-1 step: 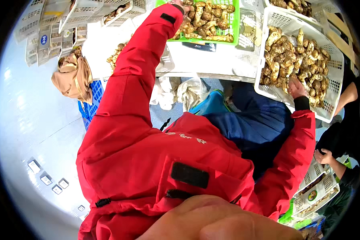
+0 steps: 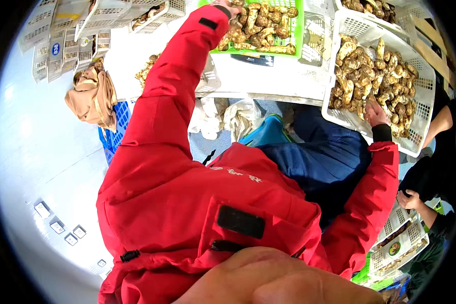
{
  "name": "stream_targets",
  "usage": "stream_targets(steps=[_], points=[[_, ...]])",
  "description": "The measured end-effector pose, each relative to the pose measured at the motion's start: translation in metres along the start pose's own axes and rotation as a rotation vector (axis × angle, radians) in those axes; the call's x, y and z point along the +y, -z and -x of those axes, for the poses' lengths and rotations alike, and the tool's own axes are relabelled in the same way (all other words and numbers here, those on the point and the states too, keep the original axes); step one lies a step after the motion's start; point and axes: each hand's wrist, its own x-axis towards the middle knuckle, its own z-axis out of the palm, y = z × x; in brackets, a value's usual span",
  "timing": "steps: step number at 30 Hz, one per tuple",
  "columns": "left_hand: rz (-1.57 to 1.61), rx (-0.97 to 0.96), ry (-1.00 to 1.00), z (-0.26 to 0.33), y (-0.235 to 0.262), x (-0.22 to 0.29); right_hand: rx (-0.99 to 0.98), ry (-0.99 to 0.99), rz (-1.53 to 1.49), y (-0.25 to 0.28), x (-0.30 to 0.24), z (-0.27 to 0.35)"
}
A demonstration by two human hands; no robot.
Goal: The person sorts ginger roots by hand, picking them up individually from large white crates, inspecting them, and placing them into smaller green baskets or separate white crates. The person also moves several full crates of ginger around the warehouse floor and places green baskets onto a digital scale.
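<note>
Brown and cream mushrooms (image 2: 261, 23) fill a bright green basket (image 2: 300, 30) on the white table, at the top of the view. My left hand (image 2: 230, 7) reaches over the basket's left side, touching the mushrooms; the upper edge cuts it off, so its grip is unclear. To the right, a white perforated basket (image 2: 426, 109) holds a heap of similar mushrooms (image 2: 362, 68). Inside its near side, my right hand (image 2: 376, 114) has its fingers bent and closed about a mushroom in the heap, which they partly cover.
More white baskets (image 2: 101, 23) stand at the upper left, and loose mushrooms (image 2: 146, 71) lie beside my left sleeve. A brown cloth (image 2: 92, 99) drapes over a blue crate (image 2: 120, 119). Another person's hand (image 2: 411, 199) shows at the right, by stacked baskets (image 2: 400, 245).
My left forearm has shifted very slightly to the left. My right hand stays in nearly the same spot among the mushrooms.
</note>
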Motion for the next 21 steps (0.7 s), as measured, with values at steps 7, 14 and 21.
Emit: stream_targets(steps=[7,14,21], points=[[0.171,-0.517,-0.338,0.058,0.042,-0.019,0.076,0.026,0.593,0.003,-0.041,0.019],[0.094,-0.164,-0.302,0.027,0.039,0.007,0.039,-0.120,0.435,0.007,-0.021,0.008],[-0.078,-0.129,0.094,0.026,-0.001,0.096,0.056,-0.006,0.544,-0.008,-0.063,0.025]])
